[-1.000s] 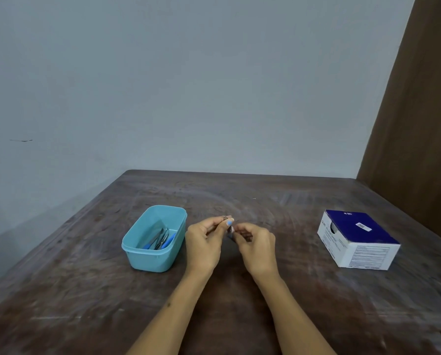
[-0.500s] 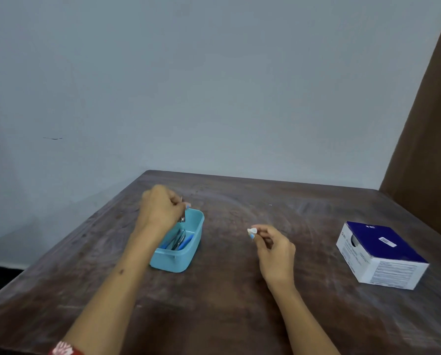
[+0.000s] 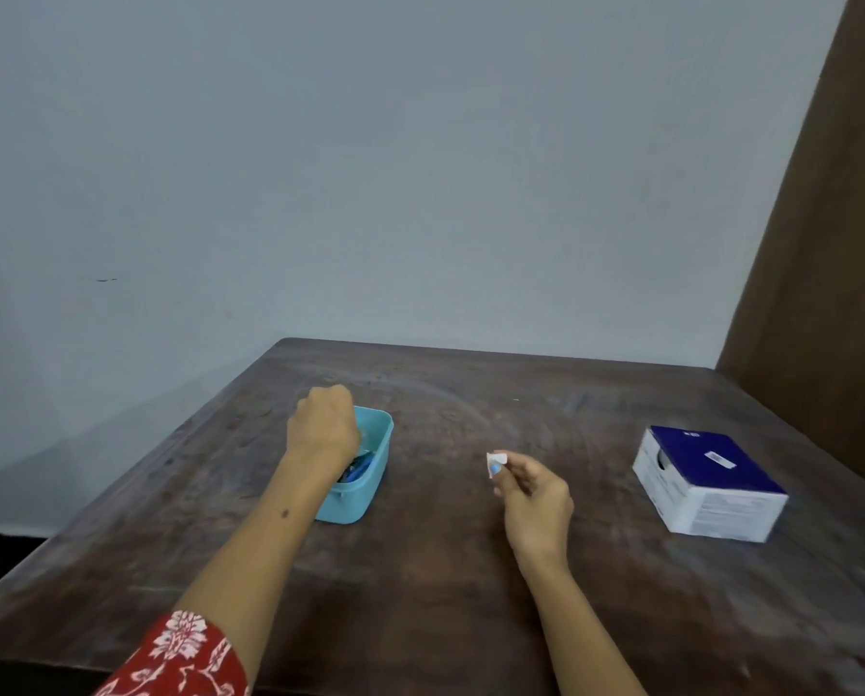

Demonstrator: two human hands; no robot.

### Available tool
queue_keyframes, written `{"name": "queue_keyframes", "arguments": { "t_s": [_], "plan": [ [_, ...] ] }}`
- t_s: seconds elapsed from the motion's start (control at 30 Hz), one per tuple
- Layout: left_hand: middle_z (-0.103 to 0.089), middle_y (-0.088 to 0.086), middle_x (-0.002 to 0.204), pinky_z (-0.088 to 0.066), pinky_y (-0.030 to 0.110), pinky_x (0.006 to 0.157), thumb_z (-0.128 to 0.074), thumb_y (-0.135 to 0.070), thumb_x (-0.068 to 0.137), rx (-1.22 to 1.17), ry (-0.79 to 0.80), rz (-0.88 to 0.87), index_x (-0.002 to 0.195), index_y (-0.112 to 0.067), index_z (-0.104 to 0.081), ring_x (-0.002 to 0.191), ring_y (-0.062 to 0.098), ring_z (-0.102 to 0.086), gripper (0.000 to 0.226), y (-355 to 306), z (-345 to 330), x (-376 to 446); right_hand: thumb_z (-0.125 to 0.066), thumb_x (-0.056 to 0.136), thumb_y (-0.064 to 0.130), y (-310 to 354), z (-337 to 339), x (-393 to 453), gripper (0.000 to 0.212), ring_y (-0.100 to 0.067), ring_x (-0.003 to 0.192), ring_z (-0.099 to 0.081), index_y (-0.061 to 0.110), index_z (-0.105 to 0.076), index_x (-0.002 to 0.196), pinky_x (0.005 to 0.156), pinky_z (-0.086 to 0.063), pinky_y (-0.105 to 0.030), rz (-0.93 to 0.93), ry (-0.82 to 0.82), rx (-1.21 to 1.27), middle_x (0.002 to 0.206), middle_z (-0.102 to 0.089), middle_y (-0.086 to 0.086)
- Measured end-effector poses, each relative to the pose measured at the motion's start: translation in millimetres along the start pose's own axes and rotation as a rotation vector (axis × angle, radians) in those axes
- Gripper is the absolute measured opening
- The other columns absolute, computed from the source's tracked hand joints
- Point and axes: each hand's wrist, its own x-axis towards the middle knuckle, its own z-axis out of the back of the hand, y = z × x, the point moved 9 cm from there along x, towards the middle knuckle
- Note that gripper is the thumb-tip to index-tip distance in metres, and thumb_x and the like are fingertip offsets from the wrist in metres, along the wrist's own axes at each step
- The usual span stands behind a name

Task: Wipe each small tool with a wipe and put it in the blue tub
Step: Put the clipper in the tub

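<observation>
**Tool drop at tub**

L hand [image 3: 324, 428] hangs over blue tub [image 3: 377, 459] at 10 o'clock, fingers hidden, can't tell if they hold a tool; tools [image 3: 357, 472] lie inside. R hand [image 3: 535, 497], 3 o'clock of tub, pinches wipe [image 3: 495, 462], prob kept ready for next tool

A worn dark wooden table [image 3: 445, 595] meets a pale blue-grey wall [image 3: 370, 168] (brown panel [image 3: 832, 243] at right).

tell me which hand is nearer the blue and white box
Right. The right hand, pinching a small wipe, is mid-table beside the box; the left hand is over the blue tub, farther off.
</observation>
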Motion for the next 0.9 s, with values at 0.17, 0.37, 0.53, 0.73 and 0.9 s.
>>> {"name": "queue_keyframes", "arguments": {
  "t_s": [0.17, 0.37, 0.53, 0.73, 0.9],
  "plan": [
    [-0.071, 0.019, 0.088, -0.051, 0.041, 0.073, -0.057, -0.006, 0.086, -0.37, -0.294, -0.349, 0.086, -0.005, -0.07, 0.082, 0.038, -0.065, 0.013, -65, 30, -75, -0.063, 0.082, -0.007, -7, 24, -32, 0.025, -0.006, 0.065, -0.065, 0.016, -0.072, 0.082, 0.065, -0.055, -0.024, -0.173, -0.085, 0.287, 0.073, -0.072, 0.001],
    [-0.069, 0.009, 0.109, -0.043, 0.02, 0.091, -0.054, 0.002, 0.082, -0.684, -0.077, -0.545, 0.106, -0.006, -0.069, 0.098, 0.019, -0.066, 0.03, -158, -26, -208, -0.06, 0.082, -0.009, 15, 108, -95, 0.023, -0.013, 0.074, -0.068, 0.012, -0.069, 0.083, 0.067, -0.052, -0.021, -0.104, -0.237, 0.424, 0.076, -0.073, -0.004],
    [-0.069, 0.004, 0.11, -0.032, -0.004, 0.088, -0.049, -0.001, 0.087, -0.872, 0.117, -0.616, 0.105, -0.008, -0.07, 0.098, 0.007, -0.063, 0.029, -224, -62, -301, -0.063, 0.085, 0.0, 2, 233, -153, 0.015, -0.018, 0.079, -0.069, 0.014, -0.071, 0.086, 0.071, -0.055, -0.026, -0.091, -0.471, 0.236, 0.08, -0.073, -0.006],
    [-0.064, -0.002, 0.118, -0.034, -0.002, 0.079, -0.044, -0.018, 0.097, -0.741, 0.675, -0.622, 0.121, -0.015, -0.06, 0.107, 0.007, -0.059, 0.03, -295, -183, -407, -0.066, 0.085, 0.01, -80, 362, -227, 0.016, -0.001, 0.078, -0.066, 0.024, -0.071, 0.09, 0.069, -0.054, -0.019, -0.293, -0.698, -0.174, 0.081, -0.071, 0.007],
    [-0.066, 0.005, 0.113, -0.046, 0.019, 0.081, -0.039, -0.02, 0.099, -0.49, 1.058, -0.573, 0.115, -0.011, -0.062, 0.104, 0.017, -0.061, 0.03, -308, -288, -470, -0.064, 0.085, 0.011, -163, 410, -277, 0.025, 0.004, 0.069, -0.062, 0.035, -0.061, 0.079, 0.062, -0.048, -0.011, -0.543, -0.712, -0.442, 0.069, -0.065, 0.016]
  ]
}}
